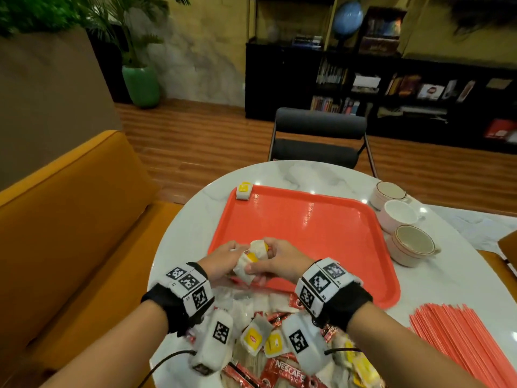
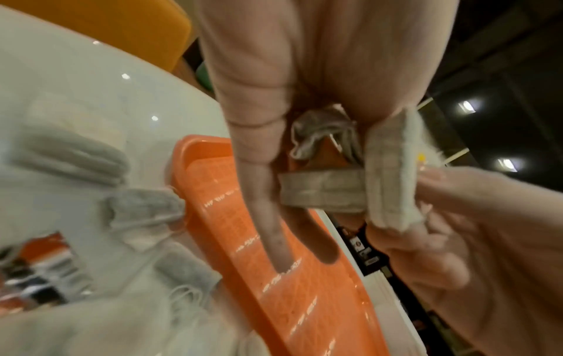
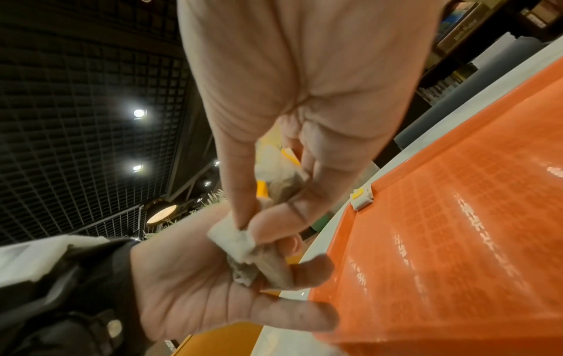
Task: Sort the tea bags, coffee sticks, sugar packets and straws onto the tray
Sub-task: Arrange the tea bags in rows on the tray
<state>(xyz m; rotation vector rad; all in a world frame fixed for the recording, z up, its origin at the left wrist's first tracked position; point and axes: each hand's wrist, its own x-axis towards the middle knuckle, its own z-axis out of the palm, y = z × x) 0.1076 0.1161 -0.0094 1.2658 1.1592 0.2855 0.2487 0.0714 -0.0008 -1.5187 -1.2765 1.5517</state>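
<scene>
Over the near left edge of the orange tray [image 1: 307, 233] my two hands meet around a small bunch of tea bags [image 1: 253, 257]. My left hand [image 1: 221, 264] lies palm up under them, its thumb pressing them down. My right hand [image 1: 282, 261] pinches the corner of one tea bag [image 3: 234, 238] between thumb and forefinger. In the left wrist view a flat tea bag [image 2: 323, 190] and a crumpled one [image 2: 323, 130] sit against my palm. One tea bag with a yellow tag [image 1: 244, 191] lies at the tray's far left corner.
A heap of tea bags [image 1: 260, 340] and red coffee sticks [image 1: 288, 373] covers the table's near edge under my wrists. Orange straws [image 1: 458, 337] fan out at the right. Three cups [image 1: 400, 215] stand beside the tray's right rim. A dark chair [image 1: 319, 135] is beyond the table.
</scene>
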